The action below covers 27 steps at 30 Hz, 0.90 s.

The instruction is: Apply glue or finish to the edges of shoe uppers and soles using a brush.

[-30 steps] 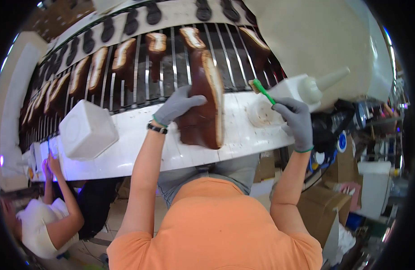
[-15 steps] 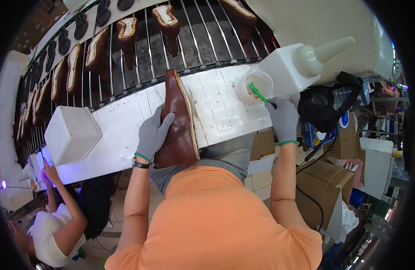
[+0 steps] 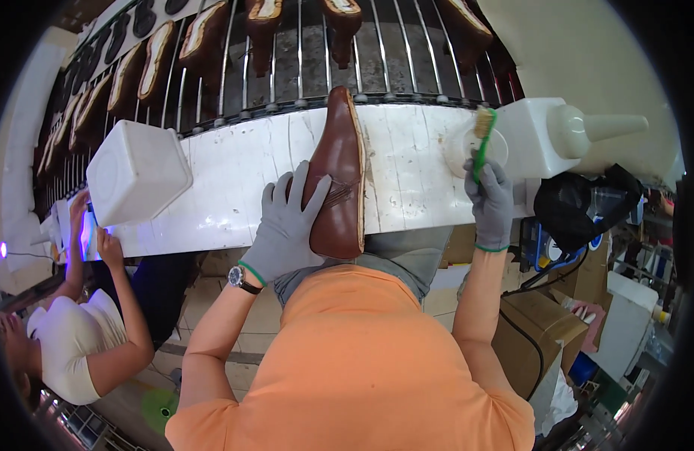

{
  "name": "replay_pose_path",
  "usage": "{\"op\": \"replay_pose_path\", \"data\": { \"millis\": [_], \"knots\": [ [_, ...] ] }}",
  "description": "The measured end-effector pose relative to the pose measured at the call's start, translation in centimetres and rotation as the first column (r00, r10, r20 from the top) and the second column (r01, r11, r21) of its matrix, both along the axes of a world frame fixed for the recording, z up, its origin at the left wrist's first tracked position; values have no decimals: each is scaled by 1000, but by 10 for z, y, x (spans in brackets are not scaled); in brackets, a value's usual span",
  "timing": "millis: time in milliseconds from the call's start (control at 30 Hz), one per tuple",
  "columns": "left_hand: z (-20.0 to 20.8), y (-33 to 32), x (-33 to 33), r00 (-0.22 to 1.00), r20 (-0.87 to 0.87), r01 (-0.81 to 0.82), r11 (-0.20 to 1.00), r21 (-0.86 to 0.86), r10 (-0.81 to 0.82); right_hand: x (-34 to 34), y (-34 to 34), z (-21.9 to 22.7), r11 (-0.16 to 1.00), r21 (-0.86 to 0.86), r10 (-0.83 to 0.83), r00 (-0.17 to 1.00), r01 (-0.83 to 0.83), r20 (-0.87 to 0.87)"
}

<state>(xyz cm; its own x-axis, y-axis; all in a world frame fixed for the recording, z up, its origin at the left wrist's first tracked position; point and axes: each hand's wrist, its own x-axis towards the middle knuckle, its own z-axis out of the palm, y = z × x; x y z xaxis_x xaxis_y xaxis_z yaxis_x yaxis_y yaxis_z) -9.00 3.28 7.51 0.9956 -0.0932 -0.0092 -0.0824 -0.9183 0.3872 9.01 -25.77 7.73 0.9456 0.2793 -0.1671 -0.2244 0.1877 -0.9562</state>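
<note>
A brown leather boot point(image 3: 336, 173) lies on its side at the bench's front edge, its pale sole edge toward the right. Against the boot's left side rests my left hand point(image 3: 287, 225) in a grey glove, fingers spread and thumb on the leather. My right hand point(image 3: 491, 199), gloved alike, is closed round the handle of a green toothbrush point(image 3: 481, 150) held upright with its tan bristles on top. The brush is in front of a round white tub point(image 3: 456, 146), partly covering it.
A white square bottle with a long nozzle point(image 3: 565, 135) lies beside the tub. Left stands a white plastic container point(image 3: 136, 177) on the white bench point(image 3: 407, 165). Beyond it, a roller rack point(image 3: 384, 56) carries several boots. A co-worker point(image 3: 84, 338) sits at left; a black bag point(image 3: 587, 199) lies right.
The toothbrush has come up out of the tub and turned upright in my right hand. My left hand's fingers have spread beside the boot. The whole view has shifted.
</note>
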Motion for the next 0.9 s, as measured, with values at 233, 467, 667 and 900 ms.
{"op": "replay_pose_path", "data": {
  "millis": [233, 467, 667, 900],
  "knots": [
    [2, 21, -1, 999, 10, -35, 969, -245, 38, -29, 61, -10, 882, -393, 290, 957, -259, 19],
    [8, 26, 2, 998, -43, -46, 959, -280, 36, -41, 75, -29, 864, -426, 332, 940, -268, 83],
    [7, 33, 5, 997, -66, -55, 948, -313, 36, -11, 102, -29, 831, -523, 353, 905, -187, 237],
    [6, 32, 2, 997, -68, -53, 954, -295, 35, 26, 126, -31, 787, -586, 377, 903, -194, 206]
  ]
}}
